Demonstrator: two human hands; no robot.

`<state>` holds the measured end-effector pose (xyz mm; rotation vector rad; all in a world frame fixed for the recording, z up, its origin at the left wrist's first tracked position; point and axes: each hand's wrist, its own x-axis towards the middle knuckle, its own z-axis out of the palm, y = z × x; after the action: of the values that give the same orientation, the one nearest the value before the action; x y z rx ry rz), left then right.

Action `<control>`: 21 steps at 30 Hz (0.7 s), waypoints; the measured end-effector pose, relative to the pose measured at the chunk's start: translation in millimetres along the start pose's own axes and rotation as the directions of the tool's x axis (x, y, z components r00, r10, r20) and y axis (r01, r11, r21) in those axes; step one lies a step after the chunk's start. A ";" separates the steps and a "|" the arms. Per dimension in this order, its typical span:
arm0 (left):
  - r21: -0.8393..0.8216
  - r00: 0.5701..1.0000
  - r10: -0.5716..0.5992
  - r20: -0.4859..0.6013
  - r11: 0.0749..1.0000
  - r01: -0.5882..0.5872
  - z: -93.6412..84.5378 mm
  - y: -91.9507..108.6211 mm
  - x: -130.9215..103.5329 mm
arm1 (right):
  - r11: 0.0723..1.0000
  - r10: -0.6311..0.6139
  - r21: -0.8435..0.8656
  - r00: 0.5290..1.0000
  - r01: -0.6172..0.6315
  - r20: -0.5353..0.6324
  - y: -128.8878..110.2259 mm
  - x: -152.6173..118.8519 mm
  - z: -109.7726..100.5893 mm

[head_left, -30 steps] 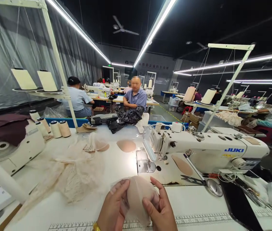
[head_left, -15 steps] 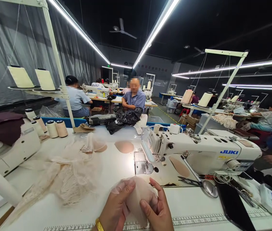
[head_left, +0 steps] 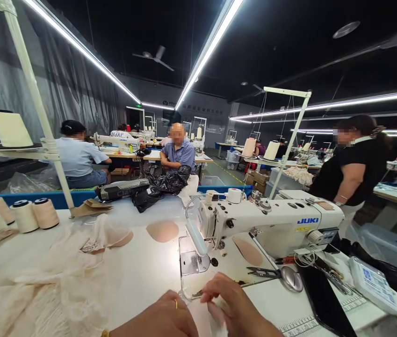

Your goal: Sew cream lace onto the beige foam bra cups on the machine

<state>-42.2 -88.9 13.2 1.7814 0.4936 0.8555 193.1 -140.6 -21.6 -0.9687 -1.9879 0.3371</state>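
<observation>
Sheer pale fabric (head_left: pixel 203 316) lies between my hands at the front of the white sewing table (head_left: pixel 131 281). My right hand (head_left: pixel 235 304) pinches it, thumb and fingers together. My left hand (head_left: pixel 161 316) is closed at the fabric's left side, its fingertips hidden. Just beyond is the metal needle plate (head_left: pixel 193 262) of a white sewing machine (head_left: pixel 271 220). One beige oval piece (head_left: pixel 162 230) lies left of the machine head, another (head_left: pixel 247 251) beneath its arm. More sheer fabric (head_left: pixel 68 281) is heaped at the left.
Scissors (head_left: pixel 263 272), a round metal dish (head_left: pixel 292 279) and a black phone (head_left: pixel 324 302) lie at the right. Thread cones (head_left: pixel 25 216) stand at the left. A black plastic bag (head_left: pixel 163 187) sits at the back edge. Several people are beyond, one standing at the right.
The view has turned right. My hands have come down and closer to the table, turned palms down with the fabric. A standing person has come into view at the right.
</observation>
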 end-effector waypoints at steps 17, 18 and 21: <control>0.731 0.820 -0.268 0.506 0.638 -0.243 -6.8 -16.5 55.7 | 0.924 -0.008 -0.367 0.964 0.109 0.266 35.6 32.7 -27.7; 0.731 0.825 -0.263 0.500 0.639 -0.239 -5.1 -17.5 55.6 | 0.920 0.013 -0.381 0.964 0.093 0.266 36.9 32.8 -27.5; 0.710 0.836 -0.234 0.497 0.663 -0.236 -2.7 -18.5 56.6 | 0.910 0.060 -0.412 0.963 0.055 0.261 43.1 31.4 -26.9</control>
<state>-5.6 -41.8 14.3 2.6792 0.4858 0.0328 226.6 -92.2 -11.4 -1.2437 -2.3662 0.0398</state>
